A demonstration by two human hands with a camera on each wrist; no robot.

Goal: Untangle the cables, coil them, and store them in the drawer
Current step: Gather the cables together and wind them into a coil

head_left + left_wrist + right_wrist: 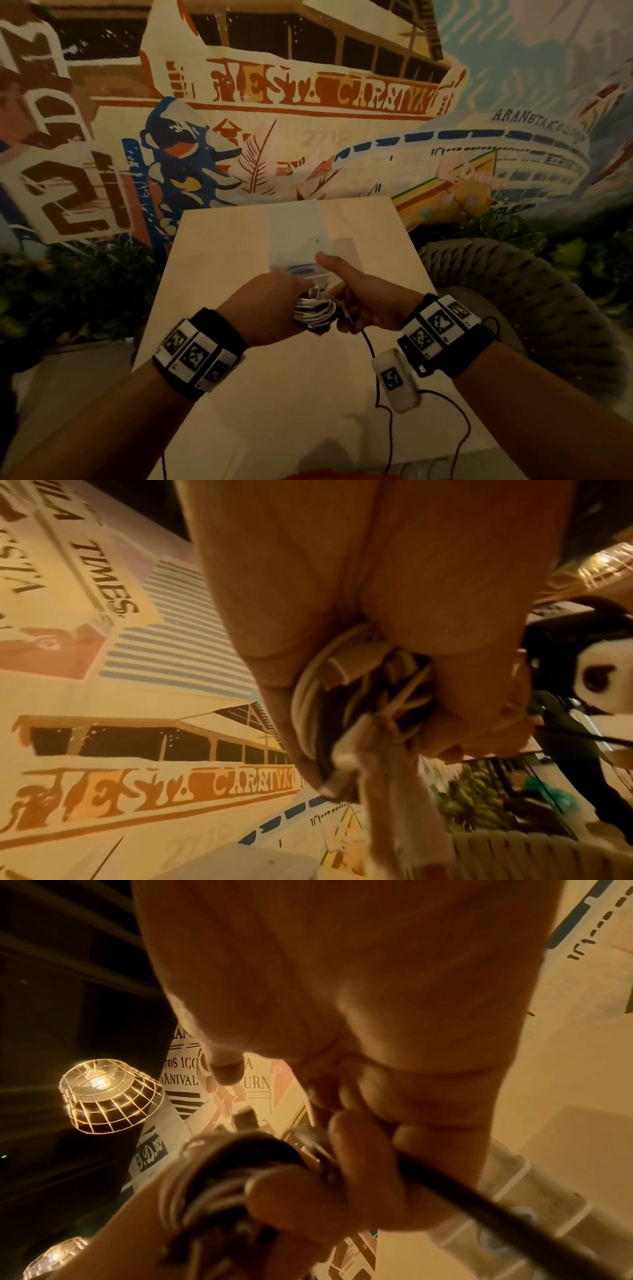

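Observation:
Both hands meet over the middle of the pale wooden table [274,411]. My left hand [284,303] grips a coiled bundle of white and dark cables [313,313]; close up, the coil [308,702] shows a white plug end [346,666] under the curled fingers. My right hand [346,305] touches the bundle from the right with its thumb raised, and its fingers [359,1150] pinch a thin black cable [472,1202]. That black cable [370,346] trails down toward the table's near edge. A small white drawer unit [294,222] stands just behind the hands.
A painted mural wall [308,102] rises behind the table. A woven rope seat [513,291] stands at the right, and plants [68,291] fill the left side. Wire-caged lamps [106,1096] hang overhead. Bare tabletop lies between my forearms.

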